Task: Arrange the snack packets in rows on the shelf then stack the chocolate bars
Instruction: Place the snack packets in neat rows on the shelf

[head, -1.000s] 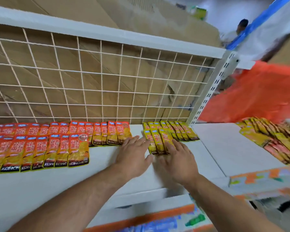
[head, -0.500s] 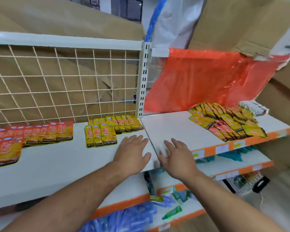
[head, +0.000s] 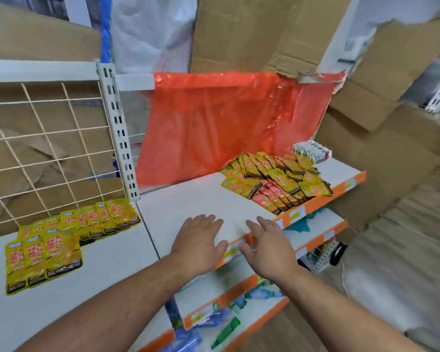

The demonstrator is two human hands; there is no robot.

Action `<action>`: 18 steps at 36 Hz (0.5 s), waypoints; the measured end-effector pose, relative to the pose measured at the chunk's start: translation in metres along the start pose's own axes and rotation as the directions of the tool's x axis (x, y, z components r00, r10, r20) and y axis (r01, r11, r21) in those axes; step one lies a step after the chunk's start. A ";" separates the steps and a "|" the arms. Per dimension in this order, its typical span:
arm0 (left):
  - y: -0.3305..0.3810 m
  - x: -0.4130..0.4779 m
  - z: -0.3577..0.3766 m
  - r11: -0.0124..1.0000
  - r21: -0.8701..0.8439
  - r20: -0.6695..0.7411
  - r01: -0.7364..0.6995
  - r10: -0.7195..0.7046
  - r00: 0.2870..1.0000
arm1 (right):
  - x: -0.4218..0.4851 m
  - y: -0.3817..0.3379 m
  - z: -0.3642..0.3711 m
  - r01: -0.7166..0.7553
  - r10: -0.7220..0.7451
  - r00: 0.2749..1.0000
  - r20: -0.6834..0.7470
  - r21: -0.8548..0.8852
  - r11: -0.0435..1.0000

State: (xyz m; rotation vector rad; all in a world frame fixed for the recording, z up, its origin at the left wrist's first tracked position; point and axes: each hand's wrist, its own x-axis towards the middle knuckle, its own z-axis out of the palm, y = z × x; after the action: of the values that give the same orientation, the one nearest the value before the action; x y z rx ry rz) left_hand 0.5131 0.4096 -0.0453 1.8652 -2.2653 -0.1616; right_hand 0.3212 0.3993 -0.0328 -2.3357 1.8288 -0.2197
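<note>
Yellow snack packets lie in two neat rows on the left section of the white shelf. A loose heap of yellow and red packets sits at the right end of the shelf. Behind that heap lies a white-wrapped stack of bars. My left hand hovers flat over the bare middle of the shelf, fingers straight, holding nothing. My right hand is beside it over the shelf's front edge, fingers spread and empty. Both hands are well short of the heap.
An orange plastic sheet hangs behind the right shelf section. A white wire grid and slotted upright back the left section. Cardboard boxes stand at the right. Lower shelves hold blue and green items.
My view has swung right, away from the arranged rows toward the heap. Both hands left the yellow packets and moved right over the bare shelf, still empty.
</note>
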 end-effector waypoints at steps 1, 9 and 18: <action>0.002 0.012 0.002 1.000 -0.009 -0.002 -0.014 0.014 1.000 | 0.007 0.006 0.000 -0.016 0.016 1.000 0.007 -0.007 1.000; 0.007 0.102 0.016 0.994 -0.034 0.025 -0.100 0.101 0.995 | 0.063 0.042 -0.007 -0.144 0.144 0.989 -0.020 0.023 0.989; 0.010 0.162 0.034 0.989 -0.062 0.077 -0.133 0.138 0.987 | 0.110 0.071 -0.004 -0.150 0.150 0.989 0.003 0.008 0.989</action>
State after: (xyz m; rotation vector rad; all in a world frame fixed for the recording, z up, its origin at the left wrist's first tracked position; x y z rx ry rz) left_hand 0.4663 0.2514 -0.0623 1.6994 -2.4055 -0.2814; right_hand 0.2793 0.2753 -0.0433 -2.1790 1.9879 -0.2040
